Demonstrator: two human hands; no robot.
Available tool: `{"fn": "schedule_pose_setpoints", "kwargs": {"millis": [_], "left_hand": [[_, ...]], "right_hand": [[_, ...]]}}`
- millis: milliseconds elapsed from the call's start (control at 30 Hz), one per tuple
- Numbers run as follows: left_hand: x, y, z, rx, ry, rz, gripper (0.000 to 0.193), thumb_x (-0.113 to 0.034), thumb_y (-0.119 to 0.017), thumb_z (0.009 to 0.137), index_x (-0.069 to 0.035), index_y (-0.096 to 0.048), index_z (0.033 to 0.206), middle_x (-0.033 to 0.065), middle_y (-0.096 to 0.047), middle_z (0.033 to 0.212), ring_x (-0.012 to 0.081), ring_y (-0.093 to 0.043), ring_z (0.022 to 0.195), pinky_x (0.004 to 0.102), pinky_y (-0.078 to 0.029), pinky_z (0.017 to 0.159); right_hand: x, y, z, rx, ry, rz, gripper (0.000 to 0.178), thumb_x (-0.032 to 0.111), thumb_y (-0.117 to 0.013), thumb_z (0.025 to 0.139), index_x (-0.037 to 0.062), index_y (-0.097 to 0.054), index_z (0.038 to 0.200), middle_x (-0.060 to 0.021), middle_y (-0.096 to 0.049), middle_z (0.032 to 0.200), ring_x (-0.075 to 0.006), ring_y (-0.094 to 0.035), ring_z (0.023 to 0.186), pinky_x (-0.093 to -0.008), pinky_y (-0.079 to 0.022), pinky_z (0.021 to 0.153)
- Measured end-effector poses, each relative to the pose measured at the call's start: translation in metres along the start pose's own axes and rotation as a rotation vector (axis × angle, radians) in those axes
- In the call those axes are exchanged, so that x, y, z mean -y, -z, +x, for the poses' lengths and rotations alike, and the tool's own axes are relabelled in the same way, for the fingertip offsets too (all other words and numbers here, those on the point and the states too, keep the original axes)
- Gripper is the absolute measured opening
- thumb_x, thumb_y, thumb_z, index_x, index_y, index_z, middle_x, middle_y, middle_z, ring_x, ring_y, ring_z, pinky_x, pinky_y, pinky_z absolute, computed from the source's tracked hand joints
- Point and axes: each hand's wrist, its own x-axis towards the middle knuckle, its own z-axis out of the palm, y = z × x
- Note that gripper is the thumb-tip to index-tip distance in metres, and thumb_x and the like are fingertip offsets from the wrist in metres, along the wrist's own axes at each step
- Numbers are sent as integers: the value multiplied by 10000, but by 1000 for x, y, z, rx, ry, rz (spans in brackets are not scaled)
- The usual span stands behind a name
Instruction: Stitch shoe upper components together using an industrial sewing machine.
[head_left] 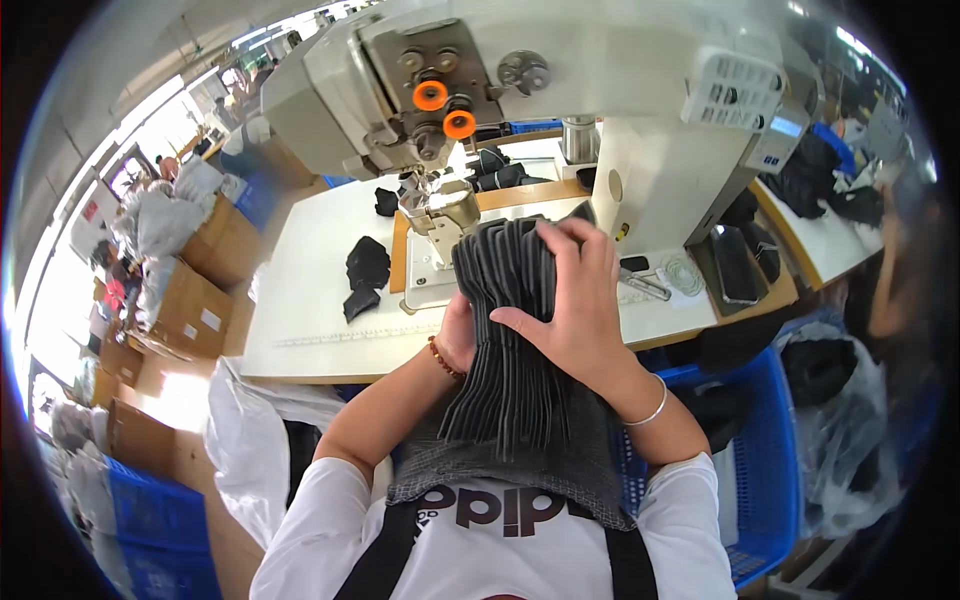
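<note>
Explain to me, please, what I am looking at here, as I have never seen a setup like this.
There is no robot here: a person works with bare hands. The single picture comes from a wide fisheye camera on the person's head, looking down, so straight edges bend toward the rim. The left hand, partly hidden, and the right hand hold a stack of dark fabric-like pieces. Beyond it stands a pale sewing machine with two orange discs. On the white table lie loose dark pieces and a small metal tool. A blue basket stands to the person's right.
</note>
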Motion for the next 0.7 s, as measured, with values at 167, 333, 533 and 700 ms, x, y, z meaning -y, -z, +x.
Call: {"fn": "schedule_pose_setpoints", "kwargs": {"millis": [167, 333, 533, 700], "left_hand": [[4, -28, -7, -73, -233, 507, 835, -643, -540, 938, -175, -302, 1588, 97, -373, 1599, 294, -414, 1437, 518, -333, 1193], [5, -28, -17, -302, -52, 246, 1027, -799, -442, 885, -91, -229, 1599, 133, -307, 1629, 314, -346, 1478, 514, -289, 1210], [14, 0, -35, -235, -75, -36, 1031, -840, -431, 852, -83, -376, 1548, 176, -439, 1546, 349, -452, 1401, 508, -336, 1185], [18, 11, -42, -241, -104, 45, 775, -656, -430, 989, -148, -337, 1567, 91, -448, 1546, 282, -455, 1402, 475, -385, 1155]], "right_hand": [[43, 47, 34, 113, 497, -297, 900, 589, -682, 845, 52, -403, 1512, -245, -369, 1541, -432, -320, 1448, -522, -304, 1151], [42, 19, 44, 478, 528, -399, 927, 713, -521, 868, 0, -479, 1461, -212, -430, 1532, -362, -434, 1410, -508, -251, 1199], [57, 61, 76, 247, 603, -291, 1002, 729, -538, 862, -51, -426, 1482, -236, -433, 1533, -401, -475, 1373, -524, -311, 1162], [32, -15, 30, 507, 402, -279, 907, 625, -640, 842, -31, -464, 1444, -225, -499, 1454, -389, -570, 1249, -446, -506, 995]]}}
